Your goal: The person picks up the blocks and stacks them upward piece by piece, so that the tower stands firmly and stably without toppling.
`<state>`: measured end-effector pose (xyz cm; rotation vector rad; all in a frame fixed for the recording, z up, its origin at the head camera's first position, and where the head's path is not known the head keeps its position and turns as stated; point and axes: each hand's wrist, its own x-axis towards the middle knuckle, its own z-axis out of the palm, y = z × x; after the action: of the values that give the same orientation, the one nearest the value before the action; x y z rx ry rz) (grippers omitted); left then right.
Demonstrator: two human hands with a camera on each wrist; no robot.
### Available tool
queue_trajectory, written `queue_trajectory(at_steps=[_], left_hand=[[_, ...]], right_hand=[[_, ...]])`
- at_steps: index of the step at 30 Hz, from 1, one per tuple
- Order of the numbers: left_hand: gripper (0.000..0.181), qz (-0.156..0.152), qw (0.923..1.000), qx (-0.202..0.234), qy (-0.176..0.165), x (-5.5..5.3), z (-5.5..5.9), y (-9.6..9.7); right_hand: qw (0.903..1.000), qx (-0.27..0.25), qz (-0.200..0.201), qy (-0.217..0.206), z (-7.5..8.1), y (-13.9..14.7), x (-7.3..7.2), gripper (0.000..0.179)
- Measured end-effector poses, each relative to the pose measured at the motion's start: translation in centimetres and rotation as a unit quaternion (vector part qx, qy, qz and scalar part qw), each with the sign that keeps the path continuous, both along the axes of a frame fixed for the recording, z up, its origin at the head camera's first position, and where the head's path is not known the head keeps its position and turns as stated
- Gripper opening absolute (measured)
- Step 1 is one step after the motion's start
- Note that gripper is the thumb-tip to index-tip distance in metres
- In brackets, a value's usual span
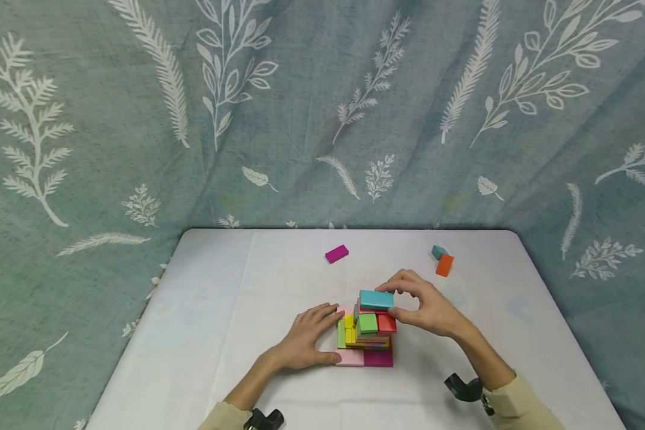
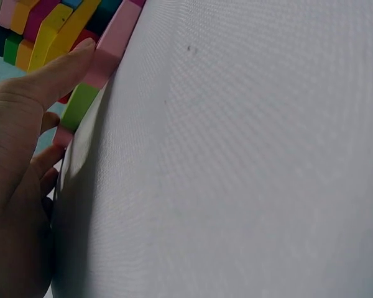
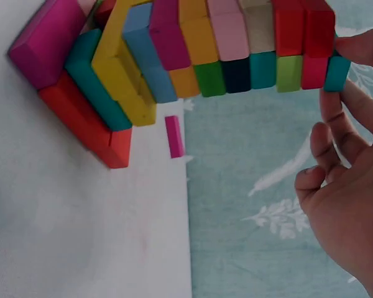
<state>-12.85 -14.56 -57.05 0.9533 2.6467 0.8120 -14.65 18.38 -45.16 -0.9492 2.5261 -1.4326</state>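
A tall stack of coloured wooden blocks [image 1: 368, 323] stands near the front middle of the table, wide at its base and narrow higher up. My right hand [image 1: 424, 301] holds the teal block [image 1: 377, 299] at the very top, its thumb on the near right side and its fingertips behind. In the right wrist view, thumb and fingers pinch that teal block's end beside a red block [image 3: 319, 28]. My left hand [image 1: 306, 337] rests on the left of the base, fingers extended. Its thumb touches the pink base block [image 2: 110, 53]; the other fingers reach past the light green block [image 2: 79, 106].
A magenta block [image 1: 337, 254] lies alone behind the stack. Farther right, a loose teal block [image 1: 438, 252] and an orange block [image 1: 444, 265] lie close together. The white-covered table [image 1: 204, 269] ends at a leaf-patterned cloth backdrop [image 1: 301, 119].
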Motion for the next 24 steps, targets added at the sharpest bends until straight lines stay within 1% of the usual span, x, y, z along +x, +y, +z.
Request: queue_trajectory(at_steps=[4, 10, 17, 20, 22, 24], left_hand=[[0.093, 0.0, 1.0, 0.0, 0.0, 0.0, -0.1, -0.1], [0.093, 0.001, 1.0, 0.0, -0.004, 0.1, -0.1, -0.1], [0.093, 0.001, 1.0, -0.005, -0.001, 0.0, 0.1, -0.1], [0.093, 0.0, 1.0, -0.004, -0.002, 0.0, 0.1, -0.1], [0.093, -0.001, 1.0, -0.001, -0.001, 0.0, 0.1, -0.1], [0.094, -0.002, 1.0, 0.002, 0.001, 0.0, 0.2, -0.1]], right_hand=[[0.9999, 0.01, 0.006, 0.0, -0.1, -0.1, 0.1, 0.038], [0.9999, 0.011, 0.012, -0.002, 0.0, -0.2, 0.4, 0.041], [0.9997, 0.015, 0.011, 0.014, -0.2, 0.0, 0.5, 0.045], [0.9998, 0.01, 0.001, 0.015, -0.6, 0.7, 0.3, 0.047], [0.9998, 0.013, -0.015, 0.009, -1.4, 1.5, 0.2, 0.048], [0.9992, 0.026, -0.029, -0.012, -2.3, 2.1, 0.2, 0.052]])
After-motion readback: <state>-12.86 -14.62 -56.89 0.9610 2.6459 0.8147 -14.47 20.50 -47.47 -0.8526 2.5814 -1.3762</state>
